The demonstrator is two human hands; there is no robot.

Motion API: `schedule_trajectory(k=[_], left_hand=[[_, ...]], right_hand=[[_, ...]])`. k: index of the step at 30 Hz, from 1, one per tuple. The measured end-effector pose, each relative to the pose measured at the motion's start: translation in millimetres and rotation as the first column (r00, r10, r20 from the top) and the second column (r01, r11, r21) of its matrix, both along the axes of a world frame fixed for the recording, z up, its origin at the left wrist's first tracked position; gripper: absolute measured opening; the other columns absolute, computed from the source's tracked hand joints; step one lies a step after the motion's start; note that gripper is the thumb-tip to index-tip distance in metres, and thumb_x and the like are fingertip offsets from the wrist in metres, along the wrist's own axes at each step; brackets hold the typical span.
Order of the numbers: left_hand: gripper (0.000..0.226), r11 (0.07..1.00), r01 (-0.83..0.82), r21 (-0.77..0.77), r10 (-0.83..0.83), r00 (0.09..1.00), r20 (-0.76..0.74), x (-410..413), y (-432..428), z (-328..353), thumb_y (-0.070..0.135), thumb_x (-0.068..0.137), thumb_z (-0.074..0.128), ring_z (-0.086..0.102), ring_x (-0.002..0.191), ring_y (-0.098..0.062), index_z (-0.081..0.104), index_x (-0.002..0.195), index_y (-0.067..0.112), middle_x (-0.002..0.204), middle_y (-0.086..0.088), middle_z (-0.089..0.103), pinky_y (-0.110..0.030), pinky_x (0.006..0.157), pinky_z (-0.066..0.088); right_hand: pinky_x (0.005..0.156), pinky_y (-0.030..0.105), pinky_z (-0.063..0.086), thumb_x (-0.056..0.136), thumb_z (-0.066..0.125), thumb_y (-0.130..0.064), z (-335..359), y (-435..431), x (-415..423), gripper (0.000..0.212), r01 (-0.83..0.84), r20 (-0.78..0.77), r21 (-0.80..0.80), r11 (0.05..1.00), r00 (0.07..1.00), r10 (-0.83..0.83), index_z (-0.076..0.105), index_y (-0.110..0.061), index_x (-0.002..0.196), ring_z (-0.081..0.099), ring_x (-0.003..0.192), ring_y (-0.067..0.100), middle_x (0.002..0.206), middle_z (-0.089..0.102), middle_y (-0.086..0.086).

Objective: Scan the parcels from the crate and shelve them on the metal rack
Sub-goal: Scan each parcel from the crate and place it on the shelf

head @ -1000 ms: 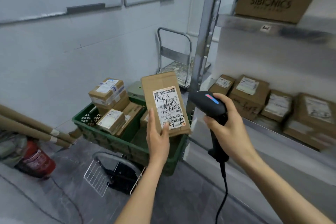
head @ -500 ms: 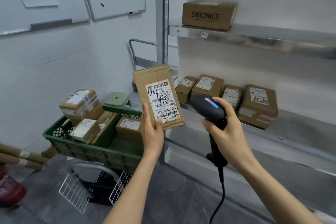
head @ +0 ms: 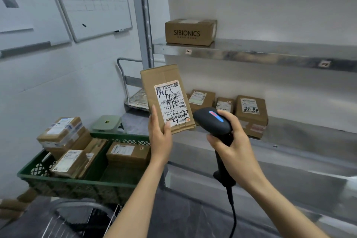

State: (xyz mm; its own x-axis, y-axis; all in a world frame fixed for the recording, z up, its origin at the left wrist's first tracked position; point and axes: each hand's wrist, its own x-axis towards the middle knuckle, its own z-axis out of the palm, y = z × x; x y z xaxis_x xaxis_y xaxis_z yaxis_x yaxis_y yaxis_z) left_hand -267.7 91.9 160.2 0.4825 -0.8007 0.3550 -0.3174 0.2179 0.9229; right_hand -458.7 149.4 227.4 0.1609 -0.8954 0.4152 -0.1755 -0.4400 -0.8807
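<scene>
A: Scan step. Right hand (head: 231, 147) is clenched round the scanner (head: 212, 121) handle, its head just right of the parcel (head: 166, 98). I'd aim its nose square at the barcode on the near end of the label (head: 172, 104) and hold the box steady.
B: Left hand?
A: Left hand (head: 160, 141) grasps the parcel's near left corner: thumb on the front, one finger up the left edge, the rest hidden behind. It's held upright, slightly tilted, above and right of the crate (head: 77, 181).
B: Then?
A: Middle shelf (head: 309, 141) of the rack (head: 142, 25), far right. Bare space right of the boxes (head: 251, 114).
</scene>
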Motion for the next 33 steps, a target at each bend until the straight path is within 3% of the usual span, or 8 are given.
schedule_trajectory(k=[3,8,14,17,21,23,25,33], left_hand=[[0.066,1.000,0.005,-0.007,-0.004,0.998,0.057,-4,-9,3,0.021,0.100,0.042,0.033,0.133,-0.012,0.004,0.149,0.044,0.154,-0.001,0.020,-0.030,0.099,0.042],[0.066,1.000,0.005,0.019,-0.007,0.994,0.112,-9,-23,3,0.020,0.100,0.042,0.031,0.135,-0.017,0.005,0.151,0.038,0.156,-0.005,0.017,-0.036,0.105,0.035],[0.065,1.000,0.028,-0.003,-0.028,0.993,0.115,-17,-35,1,0.016,0.100,0.042,0.028,0.132,-0.010,0.008,0.152,0.033,0.154,-0.007,0.022,-0.023,0.101,0.026],[0.064,1.000,0.023,-0.006,-0.022,0.993,0.119,-21,-42,1,0.017,0.100,0.043,0.023,0.124,0.002,0.008,0.152,0.032,0.154,-0.006,0.021,-0.001,0.091,0.025],[0.064,1.000,0.014,-0.023,-0.011,0.992,0.125,-25,-50,4,0.018,0.100,0.044,0.030,0.128,-0.005,0.010,0.152,0.030,0.154,-0.006,0.023,0.001,0.091,0.026],[0.063,0.999,0.031,-0.034,-0.027,0.993,0.117,-28,-52,6,0.017,0.100,0.044,0.030,0.125,-0.004,0.010,0.152,0.029,0.153,-0.008,0.024,0.011,0.076,0.027],[0.063,0.998,0.046,-0.040,-0.042,0.994,0.103,-30,-53,8,0.015,0.100,0.044,0.032,0.121,-0.003,0.011,0.152,0.028,0.152,-0.009,0.025,0.013,0.069,0.027],[0.063,0.997,0.066,-0.037,-0.061,0.992,0.113,-34,-54,11,0.015,0.100,0.043,0.030,0.120,-0.001,0.010,0.153,0.026,0.149,-0.008,0.028,0.012,0.069,0.028]], right_hand=[[0.079,0.011,0.043,0.086,0.065,-0.006,3,0,4,0.053,0.003,-0.018,0.005,1.000,1.000,-0.003,0.049,-0.037,0.125,0.058,0.095,0.000,0.107,0.060,-0.027],[0.082,0.010,0.043,0.084,0.065,-0.003,6,-1,6,0.053,0.034,-0.049,0.010,0.999,0.998,-0.034,0.049,-0.034,0.124,0.058,0.097,0.000,0.106,0.060,-0.028],[0.080,0.007,0.042,0.084,0.065,-0.003,8,-8,3,0.053,0.078,-0.079,0.023,0.997,0.994,-0.076,0.049,-0.037,0.122,0.058,0.097,-0.003,0.106,0.059,-0.030],[0.076,0.007,0.042,0.084,0.064,-0.003,9,-10,1,0.055,0.093,-0.094,0.028,0.995,0.991,-0.090,0.048,-0.042,0.119,0.058,0.093,-0.003,0.105,0.058,-0.032],[0.073,0.011,0.045,0.085,0.064,-0.005,10,-13,-2,0.054,0.102,-0.109,0.039,0.994,0.989,-0.098,0.048,-0.042,0.119,0.059,0.086,-0.001,0.101,0.059,-0.030],[0.074,0.013,0.047,0.085,0.064,-0.006,11,-14,-3,0.053,0.103,-0.111,0.046,0.994,0.989,-0.097,0.048,-0.041,0.120,0.059,0.087,0.000,0.101,0.059,-0.029],[0.075,0.016,0.049,0.085,0.064,-0.005,12,-14,-4,0.052,0.104,-0.113,0.047,0.993,0.989,-0.098,0.048,-0.040,0.121,0.059,0.088,-0.001,0.101,0.058,-0.031],[0.086,0.031,0.053,0.086,0.064,-0.006,14,-10,-7,0.052,0.118,-0.121,0.060,0.991,0.987,-0.110,0.047,-0.037,0.125,0.060,0.092,0.004,0.106,0.059,-0.022]])
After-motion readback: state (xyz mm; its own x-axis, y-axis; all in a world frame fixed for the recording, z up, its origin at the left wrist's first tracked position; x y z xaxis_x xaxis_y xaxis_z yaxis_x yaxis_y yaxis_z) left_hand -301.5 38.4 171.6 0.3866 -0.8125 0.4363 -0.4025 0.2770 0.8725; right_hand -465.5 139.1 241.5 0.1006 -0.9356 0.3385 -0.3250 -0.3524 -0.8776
